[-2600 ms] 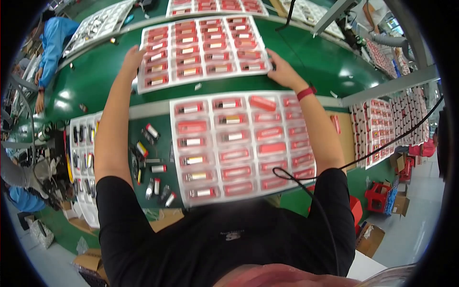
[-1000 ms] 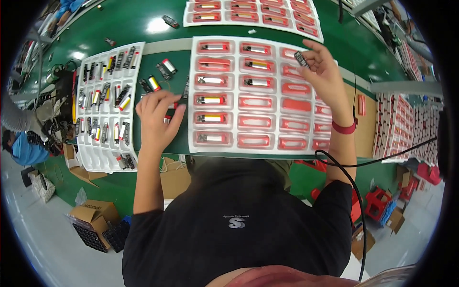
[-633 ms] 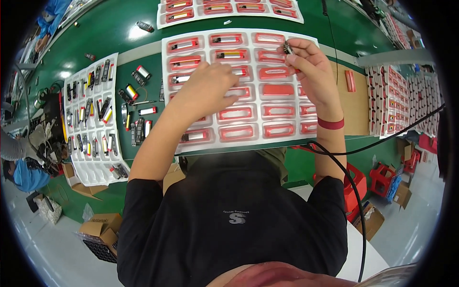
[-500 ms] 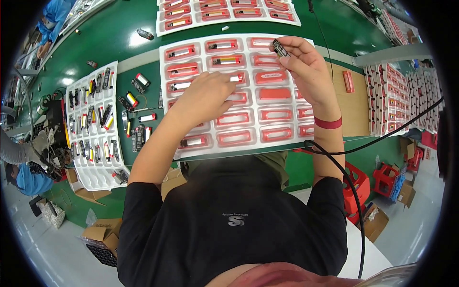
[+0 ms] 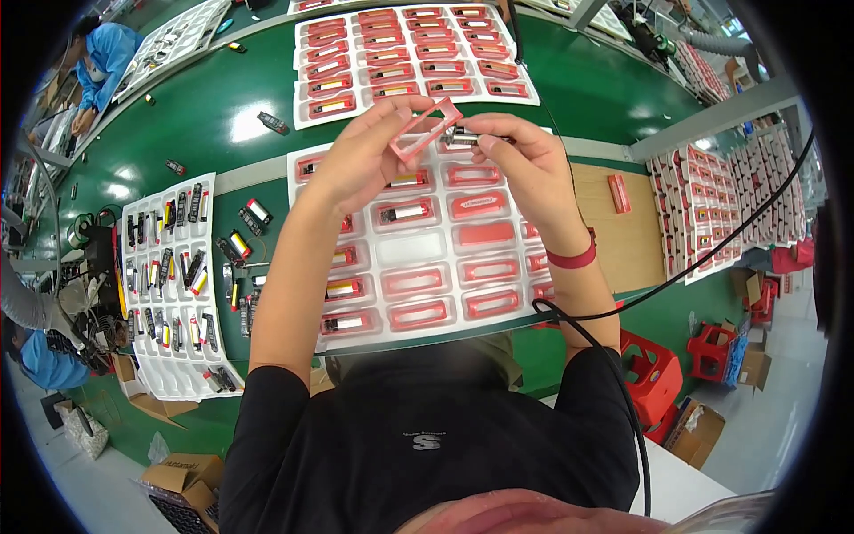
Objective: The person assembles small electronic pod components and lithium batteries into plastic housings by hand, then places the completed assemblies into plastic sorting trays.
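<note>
My left hand (image 5: pixel 369 156) is closed on a translucent red rectangular shell (image 5: pixel 418 135), tilted above the tray. Close to the shell's right end, my right hand (image 5: pixel 525 165) pinches a small dark circuit module (image 5: pixel 463 137) with a shiny metallic end. Whether module and shell touch, I cannot tell. Beneath both hands lies a white moulded tray (image 5: pixel 407 248) of red shells. Some of its shells hold a module with a white or yellow cell, others are hollow, and one middle pocket is bare. My forearms hide part of its left column.
Beyond is another white tray (image 5: pixel 525 96) of filled red shells. At left, a white tray (image 5: pixel 169 381) carries battery modules, with loose modules (image 5: pixel 237 246) beside it. Right of my hand, a red piece (image 5: pixel 619 193) lies on a brown board (image 5: pixel 636 245), near stacked trays (image 5: pixel 698 209). A black cable (image 5: pixel 703 267) crosses my right arm.
My left hand has lifted off the tray with a red shell, leaving a bare pocket. My right hand has brought the module leftward to the shell. The whole view has shifted.
</note>
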Available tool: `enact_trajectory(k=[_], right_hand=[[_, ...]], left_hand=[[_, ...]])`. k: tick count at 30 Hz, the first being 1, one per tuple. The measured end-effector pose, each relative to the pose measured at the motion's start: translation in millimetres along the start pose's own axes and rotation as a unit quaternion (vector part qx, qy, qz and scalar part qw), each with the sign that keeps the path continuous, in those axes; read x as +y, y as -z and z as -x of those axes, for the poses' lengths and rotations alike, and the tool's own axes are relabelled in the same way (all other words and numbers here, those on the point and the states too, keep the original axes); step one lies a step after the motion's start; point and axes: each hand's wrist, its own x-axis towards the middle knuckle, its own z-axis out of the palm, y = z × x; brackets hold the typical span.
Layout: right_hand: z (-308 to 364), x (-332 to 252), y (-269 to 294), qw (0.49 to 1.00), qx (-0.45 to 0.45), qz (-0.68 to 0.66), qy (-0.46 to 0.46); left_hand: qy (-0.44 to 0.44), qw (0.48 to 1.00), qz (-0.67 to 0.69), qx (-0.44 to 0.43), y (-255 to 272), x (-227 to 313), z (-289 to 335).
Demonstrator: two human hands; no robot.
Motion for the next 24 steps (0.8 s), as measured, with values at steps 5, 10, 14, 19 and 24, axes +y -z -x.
enact_trajectory(k=[5,10,14,19,24], right_hand=[[-1,-8,-8,0.992,0.006,0.099,0.083],[-7,-22,-3,0.947,-0.015,0.257,0.191],[-4,-32,-2,0.920,-0.045,0.310,0.235],[1,-36,-1,0.932,-0.024,0.286,0.222],[-1,-38,3,0.930,-0.041,0.293,0.220]], left_hand=[[0.007,0.997,0.076,-0.032,5,-3,-1],[0.010,0.974,0.207,-0.090,2,1,5],[-0.031,0.986,0.125,-0.106,6,-3,5],[-0.058,0.988,0.066,-0.124,-1,-2,4],[-0.139,0.971,-0.135,-0.138,-5,-1,6]])
